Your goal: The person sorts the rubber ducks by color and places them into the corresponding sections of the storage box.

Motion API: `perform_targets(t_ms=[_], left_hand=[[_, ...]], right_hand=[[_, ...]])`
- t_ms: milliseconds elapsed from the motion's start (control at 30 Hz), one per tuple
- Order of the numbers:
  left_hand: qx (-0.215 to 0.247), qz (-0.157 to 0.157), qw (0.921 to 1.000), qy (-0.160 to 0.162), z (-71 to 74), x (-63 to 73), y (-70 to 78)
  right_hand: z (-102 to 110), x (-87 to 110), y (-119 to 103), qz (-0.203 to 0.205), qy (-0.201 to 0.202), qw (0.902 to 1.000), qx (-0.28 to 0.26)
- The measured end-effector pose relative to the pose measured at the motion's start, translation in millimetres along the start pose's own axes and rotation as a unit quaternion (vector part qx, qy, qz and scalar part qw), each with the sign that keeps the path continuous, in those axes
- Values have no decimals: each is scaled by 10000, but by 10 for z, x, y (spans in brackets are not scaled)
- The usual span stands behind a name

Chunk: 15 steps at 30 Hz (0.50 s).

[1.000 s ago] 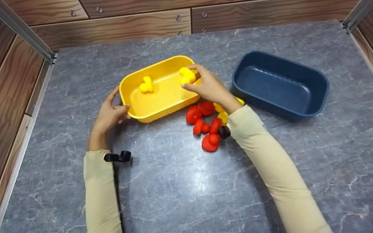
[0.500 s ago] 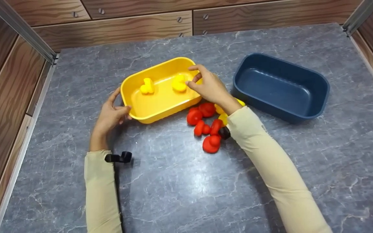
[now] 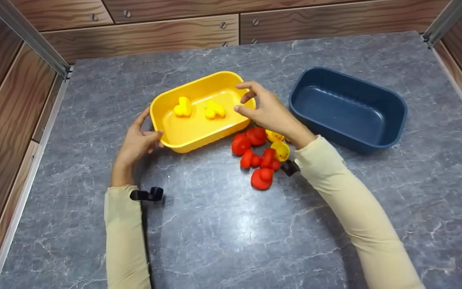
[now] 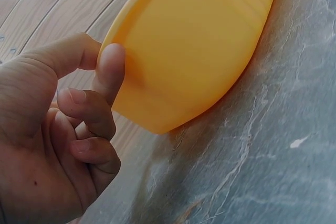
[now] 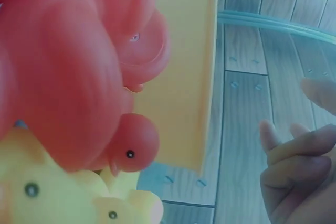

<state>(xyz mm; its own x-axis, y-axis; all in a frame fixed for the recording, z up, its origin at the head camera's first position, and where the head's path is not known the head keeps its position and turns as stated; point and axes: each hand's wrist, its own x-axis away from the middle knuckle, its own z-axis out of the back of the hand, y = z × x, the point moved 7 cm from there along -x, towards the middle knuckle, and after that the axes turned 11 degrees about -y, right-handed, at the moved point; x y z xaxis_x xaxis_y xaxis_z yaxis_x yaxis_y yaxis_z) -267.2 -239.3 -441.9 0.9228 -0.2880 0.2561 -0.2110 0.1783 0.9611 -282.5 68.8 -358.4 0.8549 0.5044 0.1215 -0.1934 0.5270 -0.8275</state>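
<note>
A yellow tub (image 3: 199, 131) stands on the grey marbled tabletop, and two yellow rubber ducks (image 3: 215, 110) lie apart on its floor. My left hand (image 3: 132, 140) holds the tub's left end; the left wrist view shows thumb and fingers pinching its rim (image 4: 118, 51). Over the tub's right end is my right hand (image 3: 265, 106), with nothing between its parted thumb and fingers. Just below that hand and wrist lies a cluster of red rubber ducks (image 3: 261, 179), with yellow ducks (image 3: 280, 151) beside them. In the right wrist view, red ducks (image 5: 137, 142) loom close to the camera.
A dark blue tub (image 3: 347, 108) with a bare floor stands to the right of the yellow one. Wood-patterned panels (image 3: 175, 36) border the table at the back and both sides. Each sleeve carries a black wrist mount (image 3: 147, 195).
The right hand has let go of a yellow duck, which dropped and tipped onto the tub's floor. That hand has drawn slightly right. The left hand keeps its hold.
</note>
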Motion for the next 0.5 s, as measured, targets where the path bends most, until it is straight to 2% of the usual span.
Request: perform_targets(t_ms=[167, 500], left_hand=[[-7, 3, 10000, -54, -6, 13, 27], [23, -43, 10000, -58, 2, 3, -21]], right_hand=[[4, 122, -18, 231, -187, 9995, -86], [65, 408, -4, 638, -57, 9977, 207]])
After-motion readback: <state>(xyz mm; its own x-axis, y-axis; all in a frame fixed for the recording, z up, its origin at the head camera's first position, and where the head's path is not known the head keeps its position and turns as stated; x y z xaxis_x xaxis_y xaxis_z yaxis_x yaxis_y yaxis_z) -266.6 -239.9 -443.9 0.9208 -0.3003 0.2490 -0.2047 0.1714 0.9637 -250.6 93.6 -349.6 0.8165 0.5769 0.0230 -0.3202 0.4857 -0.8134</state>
